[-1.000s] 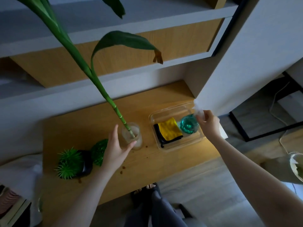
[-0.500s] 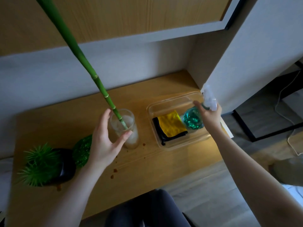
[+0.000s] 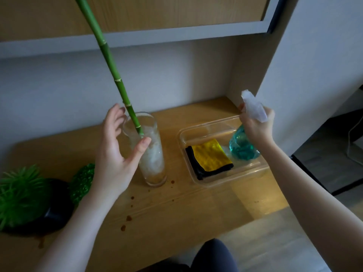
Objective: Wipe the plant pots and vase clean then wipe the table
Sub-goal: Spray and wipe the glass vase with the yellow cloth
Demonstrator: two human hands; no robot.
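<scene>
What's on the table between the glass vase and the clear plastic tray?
In the head view, only bare wood with a few small brown spots lies between the glass vase and the clear plastic tray.

We see bare tabletop (image 3: 196, 209) in front, between vase (image 3: 151, 154) and tray (image 3: 225, 181); the leaning stalk (image 3: 110, 59) and overhead shelf (image 3: 176, 34) crowd the approach from above.

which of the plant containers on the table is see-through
The tall clear glass vase holding the green bamboo stalk, beside the left hand. The round pot at the table's left end is opaque black.
</scene>
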